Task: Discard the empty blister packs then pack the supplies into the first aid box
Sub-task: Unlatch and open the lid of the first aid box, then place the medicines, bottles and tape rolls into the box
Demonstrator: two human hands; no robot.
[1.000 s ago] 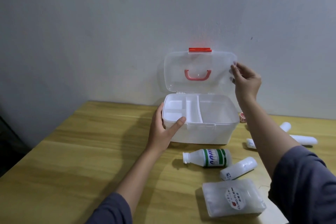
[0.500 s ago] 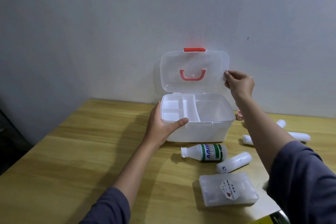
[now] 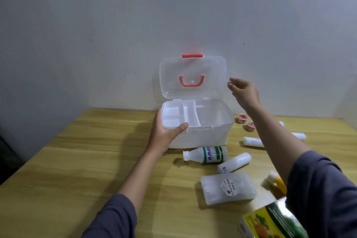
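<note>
A white first aid box stands on the wooden table against the wall. Its clear lid, with a red handle and latch, stands upright and open. A white divided tray sits in the box's left half. My left hand grips the box's front left corner, thumb over the rim. My right hand hovers just right of the lid, fingers loosely apart, touching nothing. A white bottle with a green label, a white tube and a clear flat pack lie in front of the box.
Two small red-and-white cups sit right of the box. More white tubes lie behind my right forearm. A yellow bottle and a green-yellow carton are at the lower right. The wooden table reaches to the wall.
My right hand has let go of the lid's right edge and drawn slightly away. The lid stays upright. My left hand keeps its grip on the box.
</note>
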